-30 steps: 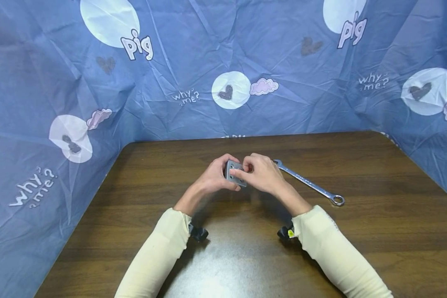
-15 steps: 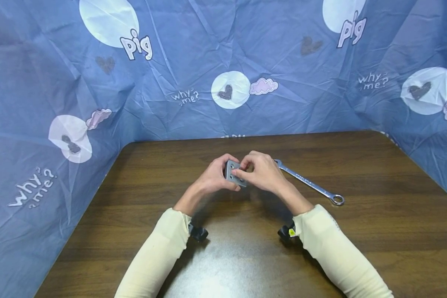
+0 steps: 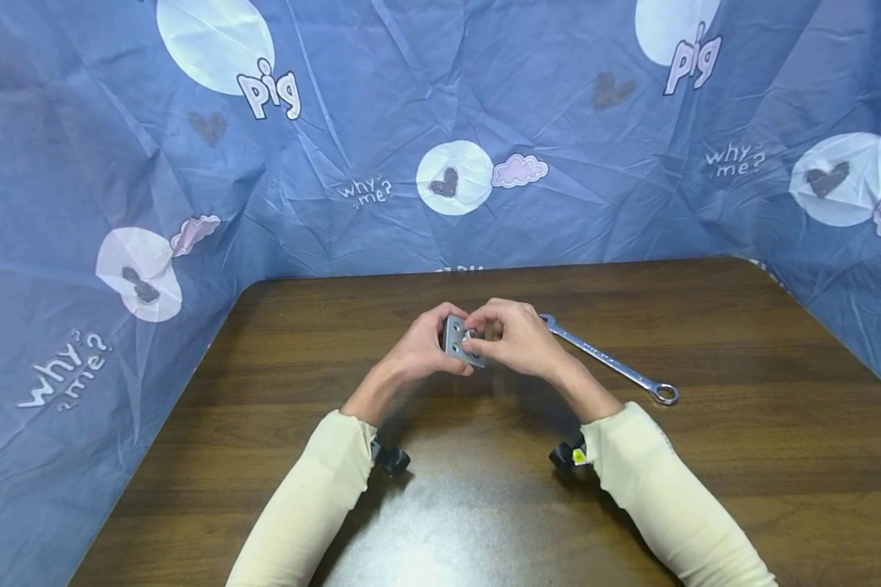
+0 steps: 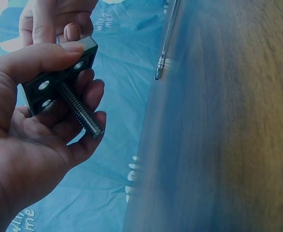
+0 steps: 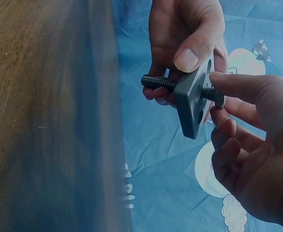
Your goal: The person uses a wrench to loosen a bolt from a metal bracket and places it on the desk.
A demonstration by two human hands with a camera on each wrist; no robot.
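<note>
A small grey metal plate with several holes [image 3: 453, 336] is held up above the table by my left hand [image 3: 421, 349], thumb and fingers gripping its edges. Through the plate runs a bolt [image 5: 158, 82]; its long threaded shank sticks out on the left hand's side, over the curled fingers in the left wrist view. On the plate's other face, a short stretch of thread and the bolt's head show in the right wrist view. My right hand [image 3: 523, 341] pinches that head between thumb and fingers. The fingertips partly hide the head.
A combination wrench [image 3: 609, 359] lies slantwise on the brown wooden table [image 3: 741, 456], just right of my right hand. Blue printed cloth [image 3: 382, 106] hangs behind and beside the table. A dark camera sits on each wrist.
My right thumb and fingers have shifted around the bolt's head and drawn slightly right, uncovering more of the plate. The left hand and plate stay almost still.
</note>
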